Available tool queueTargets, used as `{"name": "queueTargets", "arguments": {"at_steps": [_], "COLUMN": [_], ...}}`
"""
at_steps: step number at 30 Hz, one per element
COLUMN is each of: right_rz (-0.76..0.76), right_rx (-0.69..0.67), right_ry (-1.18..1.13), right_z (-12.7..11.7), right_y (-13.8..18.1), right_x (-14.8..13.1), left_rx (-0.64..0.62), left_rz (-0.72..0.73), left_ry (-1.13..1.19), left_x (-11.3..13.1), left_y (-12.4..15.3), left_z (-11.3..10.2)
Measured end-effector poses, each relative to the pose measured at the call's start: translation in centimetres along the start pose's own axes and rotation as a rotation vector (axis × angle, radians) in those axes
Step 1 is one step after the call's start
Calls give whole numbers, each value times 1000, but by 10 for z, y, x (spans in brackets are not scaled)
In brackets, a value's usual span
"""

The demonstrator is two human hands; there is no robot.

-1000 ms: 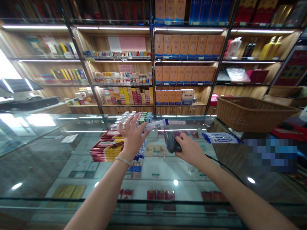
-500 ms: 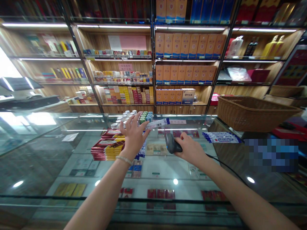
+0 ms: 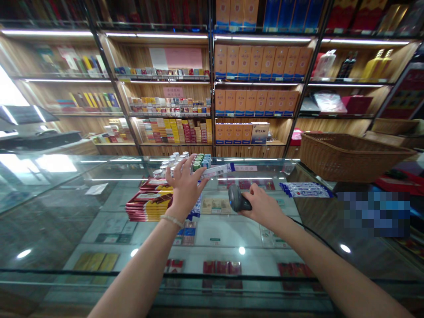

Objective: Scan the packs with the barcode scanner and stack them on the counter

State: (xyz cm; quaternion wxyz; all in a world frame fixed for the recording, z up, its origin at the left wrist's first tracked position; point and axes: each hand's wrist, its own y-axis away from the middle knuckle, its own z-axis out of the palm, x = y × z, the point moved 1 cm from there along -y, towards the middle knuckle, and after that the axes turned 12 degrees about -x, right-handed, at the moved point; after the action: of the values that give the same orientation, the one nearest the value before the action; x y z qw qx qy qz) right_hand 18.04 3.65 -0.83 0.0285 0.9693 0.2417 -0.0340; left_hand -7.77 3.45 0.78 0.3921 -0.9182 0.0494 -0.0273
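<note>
My left hand [image 3: 185, 187] pinches a slim white packet with blue ends [image 3: 217, 171] between thumb and finger, its other fingers spread. A barcode shows on the packet's face. In my right hand [image 3: 263, 206] is a dark handheld barcode scanner [image 3: 235, 198], its head turned left and held a little below the packet. Beside and partly behind my left wrist lie stacked red and yellow packets [image 3: 145, 207]. Several blue and white packets [image 3: 196, 211] are partly hidden by that hand. Beyond the fingers stand small white-topped containers [image 3: 175, 158] and green and blue ones [image 3: 200, 160].
A glass display counter [image 3: 228, 234] spans the front, with boxes under its glass. To the right lies a row of blue and white packets [image 3: 306, 190] near a wicker basket [image 3: 351, 157]. A cable trails from the scanner. Shelves of boxes [image 3: 256, 101] line the wall.
</note>
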Motion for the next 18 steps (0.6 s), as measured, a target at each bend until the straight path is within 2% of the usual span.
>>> {"name": "queueTargets", "arguments": {"at_steps": [13, 18], "right_rz": [-81, -73], "right_rx": [139, 119], "right_ry": [59, 48], "right_z": [10, 19], "right_y": [-5, -6], "right_x": [6, 10], "left_rx": [10, -2], "left_rz": [7, -10], "left_ry": [4, -20], "left_x": [1, 3], "left_y": [0, 0], "left_z": [0, -1]}}
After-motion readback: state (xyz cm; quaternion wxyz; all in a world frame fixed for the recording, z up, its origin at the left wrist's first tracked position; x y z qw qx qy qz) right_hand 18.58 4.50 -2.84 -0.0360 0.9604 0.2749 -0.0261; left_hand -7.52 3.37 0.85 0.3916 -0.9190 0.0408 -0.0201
